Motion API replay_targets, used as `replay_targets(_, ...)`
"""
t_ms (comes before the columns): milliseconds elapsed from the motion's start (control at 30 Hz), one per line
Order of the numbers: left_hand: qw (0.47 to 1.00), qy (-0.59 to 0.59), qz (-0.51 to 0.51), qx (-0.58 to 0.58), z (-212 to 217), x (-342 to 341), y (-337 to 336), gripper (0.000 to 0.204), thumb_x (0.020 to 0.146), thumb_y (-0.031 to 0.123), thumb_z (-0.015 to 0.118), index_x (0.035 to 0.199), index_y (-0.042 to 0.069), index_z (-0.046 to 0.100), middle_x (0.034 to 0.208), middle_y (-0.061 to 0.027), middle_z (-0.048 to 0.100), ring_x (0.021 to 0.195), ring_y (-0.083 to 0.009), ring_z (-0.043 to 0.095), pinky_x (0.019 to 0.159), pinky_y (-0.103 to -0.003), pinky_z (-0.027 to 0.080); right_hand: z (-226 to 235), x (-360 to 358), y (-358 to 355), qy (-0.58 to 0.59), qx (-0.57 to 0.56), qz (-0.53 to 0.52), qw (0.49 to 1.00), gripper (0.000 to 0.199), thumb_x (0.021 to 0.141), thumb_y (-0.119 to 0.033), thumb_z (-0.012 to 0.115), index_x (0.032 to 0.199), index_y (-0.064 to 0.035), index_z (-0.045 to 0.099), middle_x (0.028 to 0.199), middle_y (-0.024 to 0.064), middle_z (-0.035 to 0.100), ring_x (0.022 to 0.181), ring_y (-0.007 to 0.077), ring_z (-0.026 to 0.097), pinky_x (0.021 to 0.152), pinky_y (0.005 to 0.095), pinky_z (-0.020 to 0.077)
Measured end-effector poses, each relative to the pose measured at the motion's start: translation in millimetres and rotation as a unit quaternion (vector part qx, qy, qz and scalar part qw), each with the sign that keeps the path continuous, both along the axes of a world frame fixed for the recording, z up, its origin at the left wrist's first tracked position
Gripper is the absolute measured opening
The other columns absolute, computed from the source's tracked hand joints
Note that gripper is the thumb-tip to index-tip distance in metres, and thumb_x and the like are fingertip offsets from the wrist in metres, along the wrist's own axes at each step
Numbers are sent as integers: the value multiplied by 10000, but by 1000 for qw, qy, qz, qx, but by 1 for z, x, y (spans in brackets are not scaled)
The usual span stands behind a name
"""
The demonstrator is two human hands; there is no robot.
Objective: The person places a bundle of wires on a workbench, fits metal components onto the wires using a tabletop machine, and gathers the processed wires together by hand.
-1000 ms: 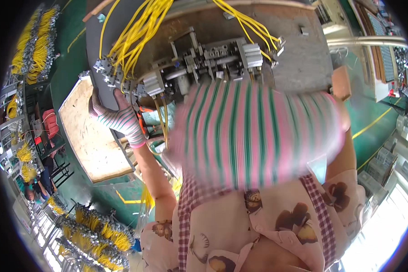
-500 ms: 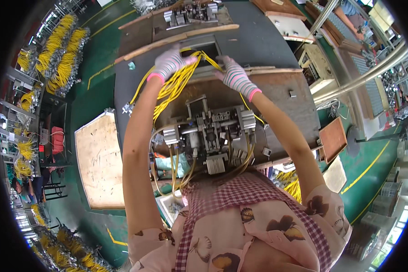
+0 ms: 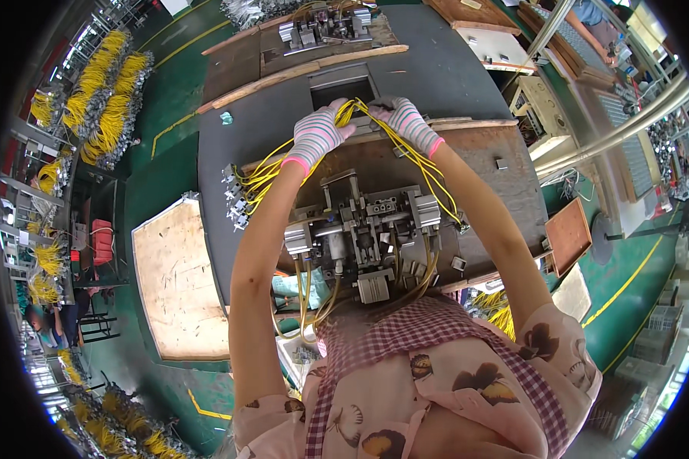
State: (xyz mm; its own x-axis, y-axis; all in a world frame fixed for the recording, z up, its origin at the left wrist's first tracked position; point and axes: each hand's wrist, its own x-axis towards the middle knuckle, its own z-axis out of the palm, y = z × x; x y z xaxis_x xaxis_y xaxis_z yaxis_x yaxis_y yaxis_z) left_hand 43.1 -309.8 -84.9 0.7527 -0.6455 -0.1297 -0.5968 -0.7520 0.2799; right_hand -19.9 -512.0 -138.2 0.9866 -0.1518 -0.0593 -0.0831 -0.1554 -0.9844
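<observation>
On the dark counter [image 3: 436, 73], beyond the metal jig [image 3: 364, 229], both gloved hands meet at the far end of a bundle of yellow wires [image 3: 264, 177] that trails back past each side of the jig. The left hand [image 3: 319, 134] and right hand [image 3: 407, 122] have their fingers closed on the wires, so the step looks like gathering and straightening them. Any next move calls for an even grip, keeping the 2 strands clear of the jig.
</observation>
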Motion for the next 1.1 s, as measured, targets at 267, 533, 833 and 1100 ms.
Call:
replay_targets(267,997,-71,18,36,5,-8,-4,636,793,333,692,1338,100,463,1155,-163,645,1044,-324,632,884,-412,509,27,-2,23,16,-244,12,970,334,921,-294,552,1118,-30,608,755,127,685,683,232,664,682,340,519)
replay_targets(533,992,-66,67,85,-21,-4,-41,286,882,125,531,1155,42,512,1111,-198,654,1016,-339,652,822,-453,535,4,19,59,98,-419,-80,899,403,951,-300,375,934,2,641,943,263,660,943,423,621,831,496,486)
replay_targets(833,992,-78,51,81,-42,3,-45,263,951,185,390,1101,48,557,1048,-211,672,959,-368,667,791,-456,538,112,-110,54,-96,-295,-7,951,296,948,-255,478,941,-4,635,834,208,665,804,415,629,701,462,502)
replay_targets(1100,994,-77,45,69,-53,-8,-63,276,973,211,371,1109,83,574,1023,-162,697,958,-334,680,777,-497,523,115,-225,25,-244,-503,15,829,211,956,-191,544,1051,-18,619,664,107,600,556,202,540,541,328,424)
